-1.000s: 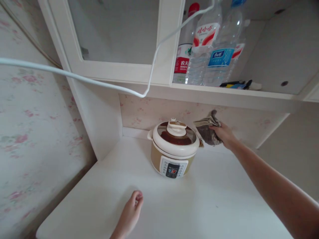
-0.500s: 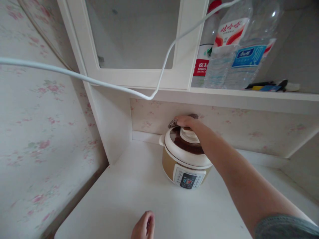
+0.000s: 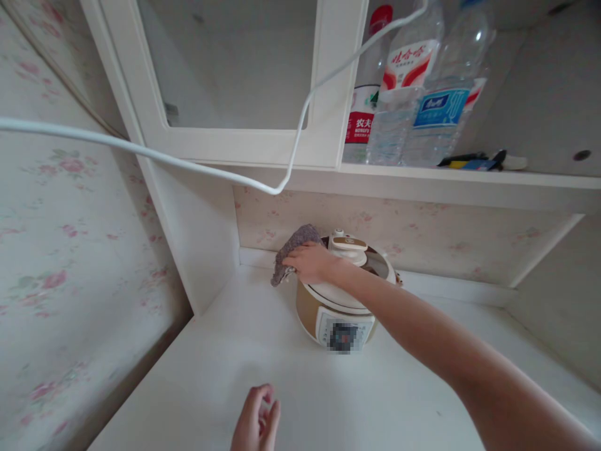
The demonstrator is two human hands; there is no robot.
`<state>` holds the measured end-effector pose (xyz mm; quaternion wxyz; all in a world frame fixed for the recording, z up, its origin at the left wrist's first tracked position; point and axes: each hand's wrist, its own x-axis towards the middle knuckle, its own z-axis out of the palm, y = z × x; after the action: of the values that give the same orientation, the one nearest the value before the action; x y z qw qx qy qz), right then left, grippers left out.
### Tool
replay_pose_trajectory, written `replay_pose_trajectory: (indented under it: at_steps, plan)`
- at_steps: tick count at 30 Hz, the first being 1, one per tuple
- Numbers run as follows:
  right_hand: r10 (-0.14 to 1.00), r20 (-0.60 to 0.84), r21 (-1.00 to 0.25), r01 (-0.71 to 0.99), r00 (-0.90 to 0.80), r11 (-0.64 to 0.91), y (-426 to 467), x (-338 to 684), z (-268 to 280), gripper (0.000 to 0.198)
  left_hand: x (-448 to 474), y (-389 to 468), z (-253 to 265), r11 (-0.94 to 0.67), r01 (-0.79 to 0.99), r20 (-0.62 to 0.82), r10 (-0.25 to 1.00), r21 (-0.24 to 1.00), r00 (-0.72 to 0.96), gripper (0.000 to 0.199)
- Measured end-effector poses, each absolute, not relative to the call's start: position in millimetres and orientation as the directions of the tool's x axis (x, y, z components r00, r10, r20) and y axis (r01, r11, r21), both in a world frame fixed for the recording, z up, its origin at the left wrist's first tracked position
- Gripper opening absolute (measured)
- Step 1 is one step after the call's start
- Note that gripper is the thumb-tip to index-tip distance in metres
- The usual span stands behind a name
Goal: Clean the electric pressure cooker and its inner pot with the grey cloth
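The right hand is gripping the cloth palm-down, with fingers extended over it. Relative to the preceding views, the cloth is now occupying the left rear edge of the cooker, having passed from the right side across the back. The contact zone is therefore shifting leftward around the lid, and the lid handle is showing again. The palm is hiding the cloth's underside, so its exact contact with the rim is remaining uncertain. The cooker is standing upright on the countertop. The left hand is hanging nearer the viewer, loosely curled, thumb parted, holding nothing visible.
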<state>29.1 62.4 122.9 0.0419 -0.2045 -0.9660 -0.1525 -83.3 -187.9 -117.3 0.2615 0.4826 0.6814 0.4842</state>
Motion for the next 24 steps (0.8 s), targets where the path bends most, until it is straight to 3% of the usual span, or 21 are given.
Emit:
replay_pose_trajectory:
  at_steps: [5,8,10,13,17,21,24]
  plan:
    - [0.337,0.207,0.263,0.384,-0.919,0.885,29,64,125,0.036,-95,-142,-6,-0.125,0.607,0.352,0.896,0.785,-0.270,0.035]
    - [0.291,0.252,0.252,0.353,-0.923,0.901,10,83,122,0.037,-86,-96,51,-0.364,0.717,0.611,0.784,0.594,-0.108,0.029]
    - [0.300,0.294,0.259,0.378,-0.908,0.889,-1,95,116,0.034,-74,-64,73,-0.452,0.757,0.677,0.736,0.472,0.017,0.030]
    - [0.398,0.447,0.205,0.525,-0.801,0.826,-21,118,101,0.034,-51,-28,81,-0.422,0.816,0.610,0.784,0.396,0.110,0.040]
    - [0.552,0.598,-0.011,0.683,-0.580,0.730,-63,177,45,0.043,-32,-15,75,-0.359,0.912,0.552,0.810,0.199,0.198,0.061]
    - [0.806,0.440,-0.184,0.838,-0.397,0.513,-110,264,-62,0.039,-26,-25,73,-0.426,0.904,0.503,0.774,-0.036,0.385,0.086]
    - [0.873,0.401,-0.136,0.925,-0.277,0.356,-134,319,-142,0.033,-16,-34,76,-0.482,0.861,0.475,0.726,-0.163,0.497,0.080]
